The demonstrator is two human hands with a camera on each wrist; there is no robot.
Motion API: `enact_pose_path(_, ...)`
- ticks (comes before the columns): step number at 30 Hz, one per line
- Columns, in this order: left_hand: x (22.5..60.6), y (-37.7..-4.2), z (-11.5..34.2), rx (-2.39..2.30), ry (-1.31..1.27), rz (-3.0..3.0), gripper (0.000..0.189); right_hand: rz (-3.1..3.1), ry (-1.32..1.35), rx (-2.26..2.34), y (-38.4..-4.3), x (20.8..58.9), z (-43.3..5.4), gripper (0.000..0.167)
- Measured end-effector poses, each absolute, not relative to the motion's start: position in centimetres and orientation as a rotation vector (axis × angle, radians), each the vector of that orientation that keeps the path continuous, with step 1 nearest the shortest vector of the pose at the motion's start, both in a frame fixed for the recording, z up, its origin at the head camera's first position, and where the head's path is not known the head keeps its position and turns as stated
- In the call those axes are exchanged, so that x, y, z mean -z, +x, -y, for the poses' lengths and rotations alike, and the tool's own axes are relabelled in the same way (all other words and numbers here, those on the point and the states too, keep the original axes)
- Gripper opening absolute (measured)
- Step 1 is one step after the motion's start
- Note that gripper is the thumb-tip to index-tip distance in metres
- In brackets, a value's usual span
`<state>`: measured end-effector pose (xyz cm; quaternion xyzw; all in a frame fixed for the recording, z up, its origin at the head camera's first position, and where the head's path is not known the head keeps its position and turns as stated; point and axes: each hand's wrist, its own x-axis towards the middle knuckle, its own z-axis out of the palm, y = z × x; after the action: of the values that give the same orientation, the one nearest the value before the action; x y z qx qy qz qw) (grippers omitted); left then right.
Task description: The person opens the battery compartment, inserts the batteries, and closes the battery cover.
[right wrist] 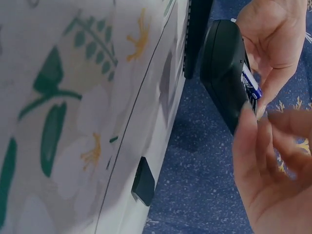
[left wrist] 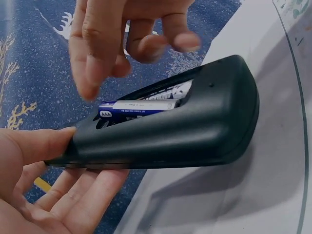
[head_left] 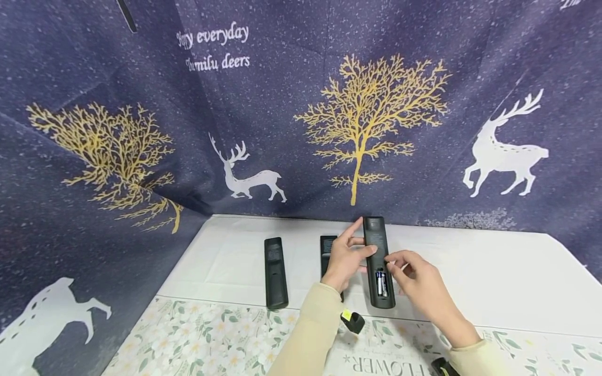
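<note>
My left hand [head_left: 347,258] grips a black remote control [head_left: 374,237] with its back face up, thumb on the back and fingers underneath. Its battery compartment is uncovered. Inside lie two blue-and-silver batteries, the nearer battery [left wrist: 139,108] marked AAA and standing a little proud of the opening at one end. My right hand [head_left: 416,279] is beside the compartment, fingers loosely bent. In the left wrist view its fingertips hover just above the batteries' end, and nothing shows between them.
Left on the white tabletop [head_left: 226,261] lies another black remote [head_left: 275,274]. A further remote [head_left: 327,245] is partly hidden behind my left hand. A small flat dark piece [right wrist: 144,183] lies on the table. A printed blue cloth [head_left: 301,130] hangs behind.
</note>
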<state>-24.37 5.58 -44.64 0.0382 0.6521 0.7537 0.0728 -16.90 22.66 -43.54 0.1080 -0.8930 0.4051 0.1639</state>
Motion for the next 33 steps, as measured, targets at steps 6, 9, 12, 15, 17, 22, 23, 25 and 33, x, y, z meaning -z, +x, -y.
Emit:
enact_pose_path(6, 44.5, -24.3, -5.6, -2.255, 0.113, -1.961, 0.075, 2.572, 0.147, -1.457, -17.2, 43.9, -23.1, 0.052)
enact_pose_path(9, 44.5, -24.2, -5.6, -2.249, 0.113, -1.960, 0.074, 2.569, 0.093, -1.787, -17.4, 44.3, -23.1, 0.066)
enact_pose_path(12, 44.5, -24.2, -5.6, -2.243, 0.121, -1.960, 0.073, 2.571, 0.053, -1.924, -17.5, 44.7, -22.9, 0.073)
enact_pose_path(15, 44.5, -24.2, -5.7, -2.245, 0.129, -1.958, 0.073, 2.592, 0.042, -1.914, -17.6, 44.9, -22.8, 0.076)
enact_pose_path(17, 44.5, -24.3, -5.7, -2.251, 0.132, -1.954, 0.073, 2.601, 0.042, -1.895, -17.7, 45.0, -22.7, 0.078)
enact_pose_path(22, 44.5, -24.3, -5.7, -2.252, 0.137, -1.947, 0.073, 2.609, 0.050, -1.882, -17.8, 45.1, -22.7, 0.081)
enact_pose_path(23, 44.5, -24.3, -5.6, -2.249, 0.138, -1.950, 0.073, 2.613, 0.052, -1.876, -17.8, 45.1, -22.7, 0.082)
enact_pose_path(25, 44.5, -24.3, -5.6, -2.245, 0.137, -1.952, 0.073, 2.620, 0.048, -1.868, -17.8, 45.0, -22.7, 0.082)
enact_pose_path(33, 44.4, -24.2, -5.7, -2.232, 0.119, -1.957, 0.073, 2.592, 0.062, -1.903, -17.7, 45.0, -22.6, 0.084)
